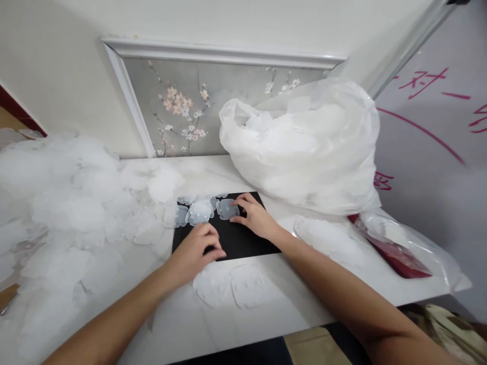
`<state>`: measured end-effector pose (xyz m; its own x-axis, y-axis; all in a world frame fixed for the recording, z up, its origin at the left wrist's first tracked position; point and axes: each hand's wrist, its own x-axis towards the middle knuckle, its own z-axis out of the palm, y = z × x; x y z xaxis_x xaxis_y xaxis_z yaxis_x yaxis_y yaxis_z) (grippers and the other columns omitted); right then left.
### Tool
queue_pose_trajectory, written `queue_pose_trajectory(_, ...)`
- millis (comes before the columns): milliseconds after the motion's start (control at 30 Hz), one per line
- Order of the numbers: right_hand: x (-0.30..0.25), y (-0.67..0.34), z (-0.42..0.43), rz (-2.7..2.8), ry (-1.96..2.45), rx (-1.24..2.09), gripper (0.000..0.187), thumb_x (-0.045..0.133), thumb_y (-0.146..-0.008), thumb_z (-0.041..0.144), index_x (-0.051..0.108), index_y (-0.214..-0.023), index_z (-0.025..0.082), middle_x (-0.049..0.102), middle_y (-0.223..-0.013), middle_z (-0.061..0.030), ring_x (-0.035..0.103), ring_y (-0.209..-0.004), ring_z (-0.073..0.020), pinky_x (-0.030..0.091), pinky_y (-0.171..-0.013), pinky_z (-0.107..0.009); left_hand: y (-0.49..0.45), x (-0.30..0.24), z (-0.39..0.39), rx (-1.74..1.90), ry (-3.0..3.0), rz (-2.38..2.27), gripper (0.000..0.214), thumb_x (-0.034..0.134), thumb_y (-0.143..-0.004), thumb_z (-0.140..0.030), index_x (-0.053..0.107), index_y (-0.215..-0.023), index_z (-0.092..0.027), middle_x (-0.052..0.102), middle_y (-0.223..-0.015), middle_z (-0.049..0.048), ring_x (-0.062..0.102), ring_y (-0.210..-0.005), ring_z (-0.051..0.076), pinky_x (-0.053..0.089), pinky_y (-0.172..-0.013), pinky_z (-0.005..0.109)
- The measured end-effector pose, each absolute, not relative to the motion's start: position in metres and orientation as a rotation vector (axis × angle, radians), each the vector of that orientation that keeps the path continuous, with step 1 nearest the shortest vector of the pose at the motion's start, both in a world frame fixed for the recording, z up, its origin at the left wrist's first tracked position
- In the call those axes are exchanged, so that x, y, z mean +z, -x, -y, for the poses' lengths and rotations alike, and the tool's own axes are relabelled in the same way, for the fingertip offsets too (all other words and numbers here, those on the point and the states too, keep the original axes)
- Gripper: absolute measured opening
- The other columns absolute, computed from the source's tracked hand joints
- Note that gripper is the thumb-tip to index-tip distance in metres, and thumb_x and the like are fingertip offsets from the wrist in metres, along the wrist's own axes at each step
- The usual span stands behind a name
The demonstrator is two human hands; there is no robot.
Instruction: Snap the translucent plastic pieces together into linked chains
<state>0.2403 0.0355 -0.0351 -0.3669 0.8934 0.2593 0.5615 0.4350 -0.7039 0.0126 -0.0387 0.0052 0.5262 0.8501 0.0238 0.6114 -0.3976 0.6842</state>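
Observation:
My right hand (253, 215) pinches the right edge of a translucent, character-shaped plastic piece (225, 209) over a black mat (243, 241). My left hand (201, 247) is curled at the mat's near left part, thumb and fingertips apart, with nothing seen between them. Just beyond its knuckles lies another translucent piece (200, 210), overlapping several more along the mat's far left edge. In front of the mat, two similar pieces (249, 286) rest side by side on the white table (186, 324).
A large heap of translucent pieces (68, 203) covers the table's left side. Behind the mat stands a bulging white plastic bag (308, 147). More pieces (329, 238) lie to the right, near a clear bag (411, 248) over a red item (403, 261). A whiteboard (429, 152) rises at right.

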Motion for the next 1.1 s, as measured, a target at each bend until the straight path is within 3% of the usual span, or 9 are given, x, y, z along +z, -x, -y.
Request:
queue_pose_trajectory(100, -0.038, -0.241, -0.039, 2.0, 1.293, 0.763, 0.033, 0.069, -0.08, 0.032, 0.063, -0.111, 0.022, 0.052, -0.116, -0.0088, 0.059, -0.081, -0.0181, 0.053, -0.083, -0.039, 0.005, 0.001, 0.015, 0.797, -2.185, -1.486, 0.015, 0.051, -0.09, -0.027, 0.064, -0.094, -0.024, 0.058, -0.104, 0.0073, 0.051, -0.105, 0.027, 0.04, -0.095, 0.042)
queue_pose_trajectory(267, -0.04, -0.235, -0.044, 2.014, 1.289, 0.618, 0.033, 0.068, -0.078, 0.022, 0.063, -0.111, 0.023, 0.059, -0.113, -0.0091, 0.053, -0.108, -0.0275, 0.042, -0.1, -0.049, 0.024, -0.009, -0.01, 0.825, -2.083, -1.644, 0.029, 0.062, -0.078, -0.022, 0.061, -0.107, -0.024, 0.061, -0.109, 0.0065, 0.051, -0.11, 0.03, 0.038, -0.1, 0.046)
queue_pose_trajectory(467, -0.029, -0.237, -0.034, 2.024, 1.109, 0.737, 0.028, 0.049, -0.084, 0.012, 0.062, -0.106, 0.021, 0.053, -0.123, -0.0103, 0.061, -0.088, -0.0185, 0.053, -0.082, -0.039, 0.022, -0.011, -0.006, 0.971, -1.922, -1.601, 0.037, 0.058, -0.077, -0.019, 0.059, -0.114, -0.023, 0.054, -0.093, 0.0019, 0.056, -0.086, 0.019, 0.046, -0.085, 0.035)
queue_pose_trajectory(600, -0.024, -0.244, -0.031, 2.256, 0.904, 0.765, 0.053, 0.037, -0.078, 0.0, 0.064, -0.116, 0.026, 0.051, -0.139, -0.0057, 0.053, -0.123, -0.0219, 0.044, -0.104, -0.045, 0.021, -0.005, -0.002, 0.988, -1.634, -1.472, 0.049, 0.058, -0.077, -0.025, 0.053, -0.125, -0.021, 0.06, -0.099, 0.0026, 0.059, -0.085, 0.018, 0.048, -0.081, 0.032)
queue_pose_trajectory(733, -0.024, -0.241, -0.032, 2.122, 1.01, 0.767, 0.023, 0.057, -0.082, 0.014, 0.072, -0.094, 0.026, 0.064, -0.126, -0.0063, 0.047, -0.128, -0.0303, 0.036, -0.109, -0.055, 0.02, 0.0, 0.003, 0.937, -1.416, -1.304, 0.058, 0.063, -0.077, -0.031, 0.05, -0.132, -0.021, 0.07, -0.096, 0.0029, 0.064, -0.095, 0.021, 0.047, -0.091, 0.036)
queue_pose_trajectory(800, -0.024, -0.238, -0.031, 1.886, 1.091, 0.931, 0.008, 0.063, -0.084, 0.028, 0.07, -0.082, 0.024, 0.071, -0.109, -0.0072, 0.054, -0.12, -0.0319, 0.04, -0.104, -0.056, 0.018, 0.001, 0.006, 0.925, -1.305, -1.234, 0.057, 0.067, -0.075, -0.034, 0.053, -0.128, -0.02, 0.072, -0.093, 0.0034, 0.066, -0.093, 0.022, 0.048, -0.091, 0.038)
queue_pose_trajectory(900, -0.023, -0.234, -0.027, 1.467, 1.042, 1.499, 0.02, 0.067, -0.082, 0.04, 0.066, -0.09, 0.021, 0.073, -0.093, -0.0052, 0.067, -0.093, -0.0253, 0.052, -0.09, -0.047, 0.014, 0.001, 0.008, 0.911, -1.162, -1.184, 0.052, 0.074, -0.07, -0.034, 0.06, -0.118, -0.02, 0.073, -0.096, 0.0045, 0.069, -0.093, 0.022, 0.051, -0.09, 0.039)
queue_pose_trajectory(1000, -0.022, -0.234, -0.026, 1.168, 0.93, 1.904, 0.035, 0.078, -0.072, 0.034, 0.064, -0.101, 0.02, 0.073, -0.096, -0.0042, 0.07, -0.088, -0.0204, 0.055, -0.086, -0.038, 0.012, 0.003, 0.008, 0.889, -1.053, -1.165, 0.052, 0.078, -0.066, -0.031, 0.062, -0.114, -0.021, 0.073, -0.102, 0.0053, 0.07, -0.096, 0.023, 0.053, -0.09, 0.039)
queue_pose_trajectory(1100, -0.02, -0.236, -0.026, 1.051, 0.911, 1.997, 0.032, 0.077, -0.073, 0.027, 0.065, -0.102, 0.02, 0.073, -0.098, -0.0044, 0.071, -0.09, -0.0181, 0.055, -0.086, -0.034, 0.012, 0.005, 0.007, 0.873, -1.007, -1.138, 0.049, 0.074, -0.068, -0.027, 0.062, -0.115, -0.023, 0.072, -0.108, 0.0053, 0.069, -0.1, 0.023, 0.053, -0.092, 0.038)
